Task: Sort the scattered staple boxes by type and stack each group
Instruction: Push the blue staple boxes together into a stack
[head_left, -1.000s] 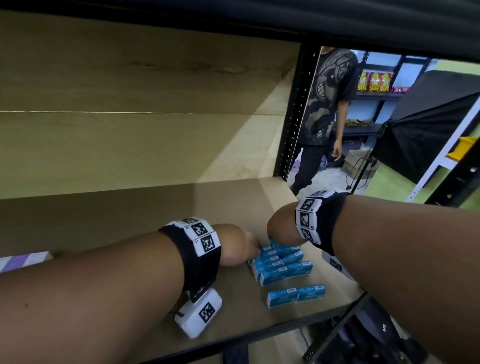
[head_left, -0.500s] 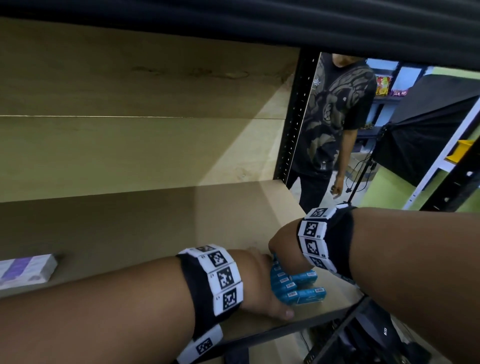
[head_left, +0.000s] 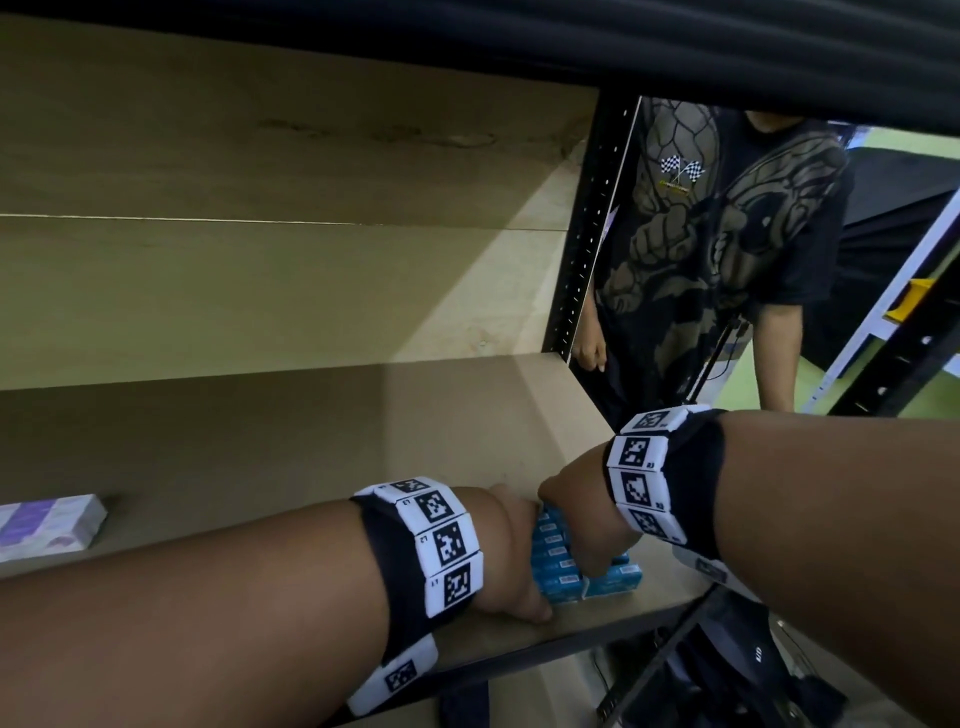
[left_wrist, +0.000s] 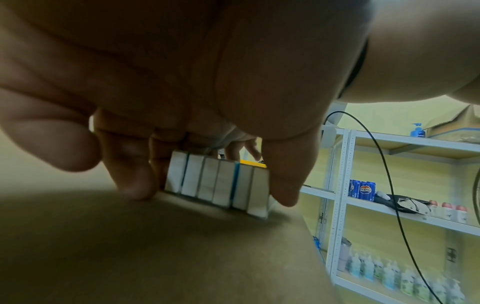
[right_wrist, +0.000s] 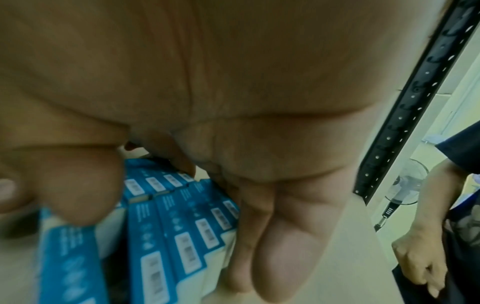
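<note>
Several blue staple boxes (head_left: 558, 569) stand side by side in a tight row near the front right corner of the wooden shelf (head_left: 311, 441). My left hand (head_left: 511, 556) grips the row's left end; in the left wrist view my thumb (left_wrist: 283, 185) and fingers (left_wrist: 135, 181) clamp the white box ends (left_wrist: 218, 181). My right hand (head_left: 576, 525) holds the row's right part, with its thumb (right_wrist: 64, 185) and fingers (right_wrist: 272, 236) on either side of the blue boxes (right_wrist: 168, 216). A purple-and-white box (head_left: 47, 525) lies far left on the shelf.
A person in a black printed T-shirt (head_left: 717, 249) stands just beyond the shelf's right end, one hand (right_wrist: 420, 259) hanging near the corner. A black perforated upright (head_left: 587, 234) bounds the shelf at the back right. The shelf's front edge runs just below the boxes.
The loose blue boxes have been pushed together into one tight row. My left hand has come round to the row's near side, and the bystander has stepped closer to the shelf.
</note>
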